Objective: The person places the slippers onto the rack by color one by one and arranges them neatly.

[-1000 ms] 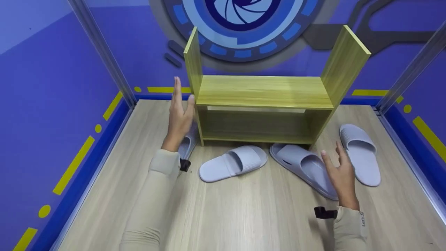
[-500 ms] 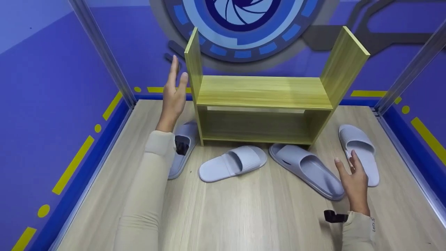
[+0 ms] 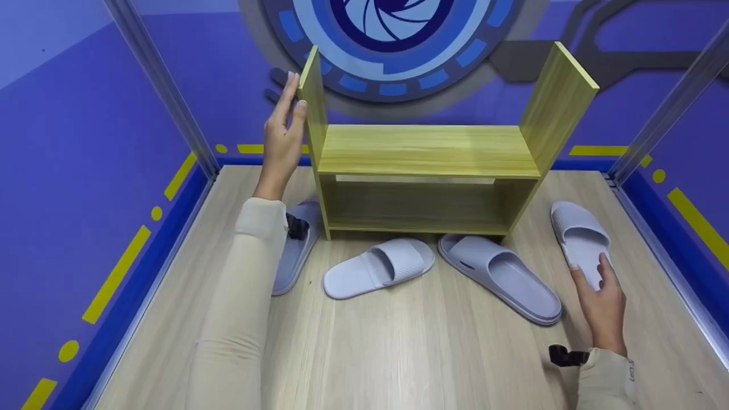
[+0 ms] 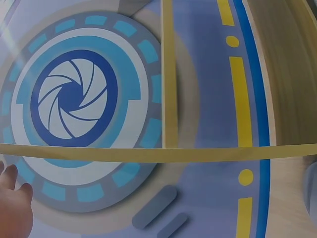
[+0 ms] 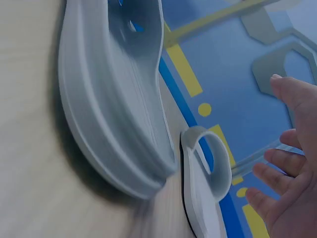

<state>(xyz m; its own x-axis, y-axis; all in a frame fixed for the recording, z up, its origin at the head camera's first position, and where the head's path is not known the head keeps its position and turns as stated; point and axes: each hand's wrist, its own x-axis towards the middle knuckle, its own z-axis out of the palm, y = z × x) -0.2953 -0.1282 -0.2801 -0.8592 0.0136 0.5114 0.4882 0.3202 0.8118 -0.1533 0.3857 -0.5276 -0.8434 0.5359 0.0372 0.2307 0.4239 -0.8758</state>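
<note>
A small yellow-green wooden shelf (image 3: pixel 427 149) stands upright at the back, with two tall side panels. Beside its left panel (image 3: pixel 312 114) is my left hand (image 3: pixel 280 145), fingers straight and raised; whether they touch the wood I cannot tell. In the left wrist view, that hand (image 4: pixel 16 210) appears at the lower left, near a thin panel edge (image 4: pixel 208 154). My right hand (image 3: pixel 605 313) hovers with loose, spread fingers near the heel of the far-right pale slipper (image 3: pixel 572 219). The right wrist view shows the hand (image 5: pixel 297 168) apart from both slippers there, holding nothing.
A darker grey slipper (image 3: pixel 518 285) lies slantwise before the shelf's right leg. Left of it is a pale slipper (image 3: pixel 353 279), lying sideways. Another grey slipper (image 3: pixel 296 265) is partly hidden by the left arm. Blue-purple walls (image 3: pixel 114 171) with metal posts enclose the wooden floor.
My left hand has risen along the outside of the shelf's left panel toward its top. The right hand has shifted right, from the grey slipper to the far-right one. The slippers stay put.
</note>
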